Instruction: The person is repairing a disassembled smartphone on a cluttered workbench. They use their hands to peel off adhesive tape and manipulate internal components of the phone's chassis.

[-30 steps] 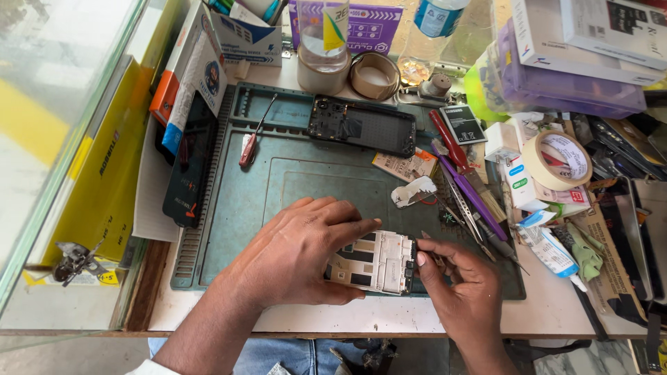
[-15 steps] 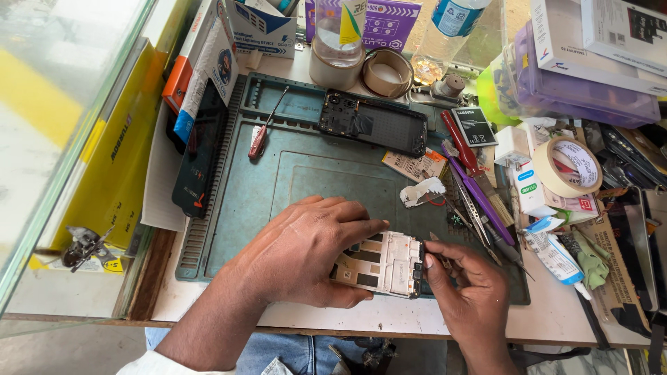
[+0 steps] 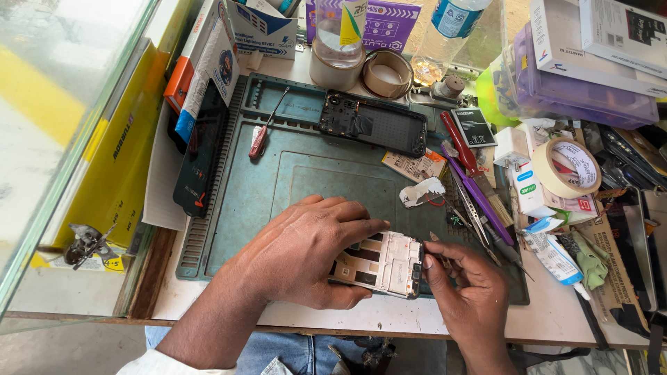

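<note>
The left hand (image 3: 302,250) lay flat over a white opened phone frame (image 3: 382,264) at the near edge of the green work mat (image 3: 278,173), its grip pressing it down. The right hand (image 3: 469,295) pinched the frame's right edge.

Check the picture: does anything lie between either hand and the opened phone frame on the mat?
Nothing visible does. The left hand lies on the opened phone frame, and the right hand touches its right edge on the green mat.

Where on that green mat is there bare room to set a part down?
The mat's middle is bare, between the red screwdriver, the dark phone frame and the left hand. Right of the right hand, tweezers and tape roll crowd it.
</note>
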